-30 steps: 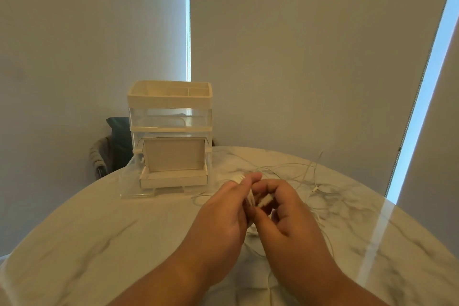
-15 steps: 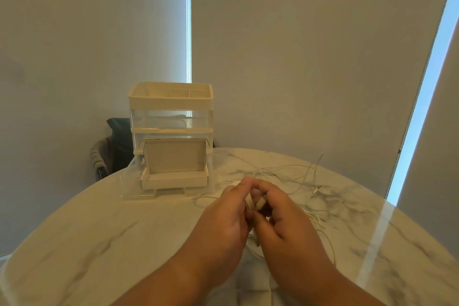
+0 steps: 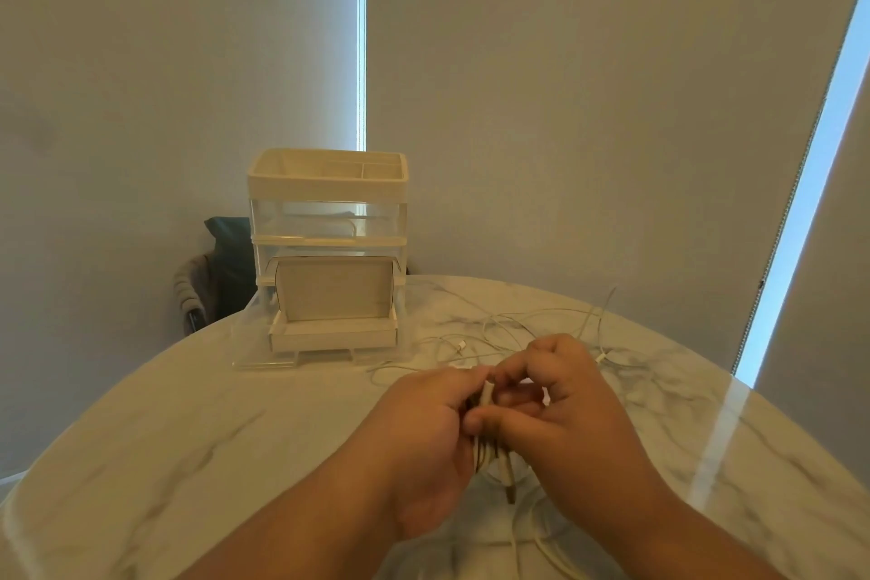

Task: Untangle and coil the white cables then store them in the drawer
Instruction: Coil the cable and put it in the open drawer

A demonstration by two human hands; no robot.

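Both hands meet over the near middle of the marble worktop, clamped together on one small coil of white cable. The left hand has its fingers curled round the coil's left side. The right hand pinches the same coil from the right, its thumb pressed on the strands and its forefinger bent over the top, where a short white end sticks up. A few loops hang below the knuckles, and thin strands trail from there toward the near edge.

Just beyond the hands, the loose cables lie spread in a tangle on the worktop, reaching toward its right rear.

Behind and to the left stands a clear storage unit with a cream divided tray on top. Its bottom drawer is pulled out toward the person, and a pale box with its lid raised sits in it. The drawer is near the tangle but apart from the hands.

A chair draped with dark cloth shows behind the unit, in front of drawn blinds.
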